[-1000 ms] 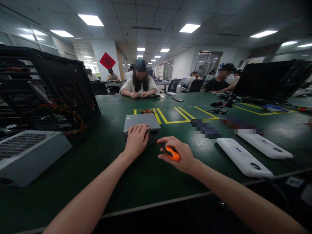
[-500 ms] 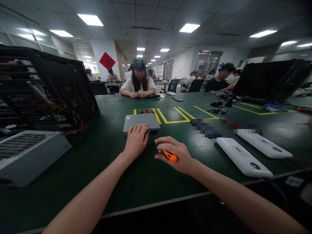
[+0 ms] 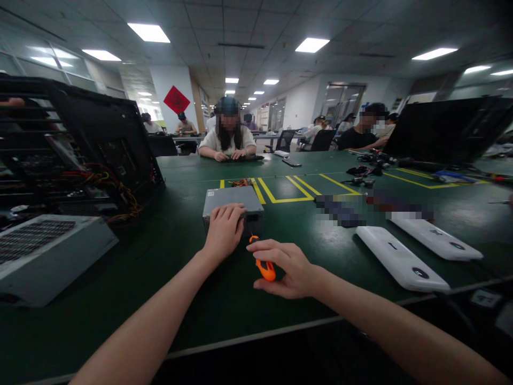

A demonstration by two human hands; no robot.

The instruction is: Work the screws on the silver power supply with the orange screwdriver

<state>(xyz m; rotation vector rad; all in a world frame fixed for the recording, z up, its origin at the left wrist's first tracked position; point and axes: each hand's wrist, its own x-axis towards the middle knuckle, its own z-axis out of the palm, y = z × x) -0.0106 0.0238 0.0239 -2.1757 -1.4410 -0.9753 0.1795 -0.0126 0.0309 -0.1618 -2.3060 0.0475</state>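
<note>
A grey computer power supply (image 3: pixel 236 199) sits on the green table in front of me. My left hand (image 3: pixel 225 230) lies over its near edge, fingers bent onto the top and part of the near face hidden behind them. Between the thumb and fingers of my right hand (image 3: pixel 286 267) is an orange and black screwdriver (image 3: pixel 266 271). Its thin shaft points away from me toward the near right part of the power supply. Whether the tip touches the casing I cannot tell.
At left stand an open black computer case (image 3: pixel 116 144) with loose wires and another power supply (image 3: pixel 52 267). Two white devices (image 3: pixel 395 256) lie at right, near pixelated items. Yellow tape (image 3: pixel 290 200) marks the table (image 3: pixel 160 310). A person (image 3: pixel 228 139) sits opposite.
My right hand has moved slightly left and toward me, and the screwdriver has swung more upright in view, pointing at the power supply. My left hand stays in place.
</note>
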